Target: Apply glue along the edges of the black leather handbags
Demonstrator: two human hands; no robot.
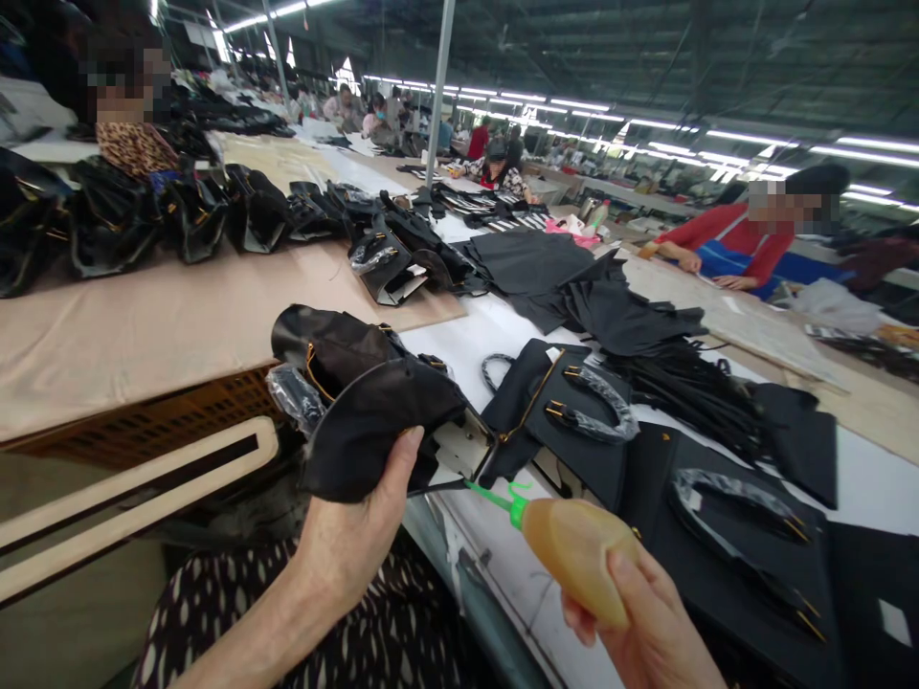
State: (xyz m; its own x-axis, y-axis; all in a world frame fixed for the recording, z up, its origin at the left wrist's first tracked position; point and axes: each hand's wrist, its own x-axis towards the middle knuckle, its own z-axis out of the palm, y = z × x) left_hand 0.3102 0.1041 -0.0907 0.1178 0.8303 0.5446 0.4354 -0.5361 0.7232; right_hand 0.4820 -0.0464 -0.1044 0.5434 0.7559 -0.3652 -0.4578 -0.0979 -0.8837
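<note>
Bare white tabletop (463,346) strip beside near edge; my left grip (348,550) clasps a black bag (373,421), right grip (646,627) clasps a squeeze bottle (574,560)

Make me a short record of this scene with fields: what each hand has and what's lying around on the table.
Setting: workshop hall, long tables, several people at work
Left hand: grips a black bag, thumb on its flap
Right hand: holds a squeeze bottle of amber liquid; green nozzle points at the bag's lower edge, contact unclear
Near the hands: finished bags with wrapped handles, lying on the white table
Further off: row of bags at left; bundle of straps; person in red across the table
</note>
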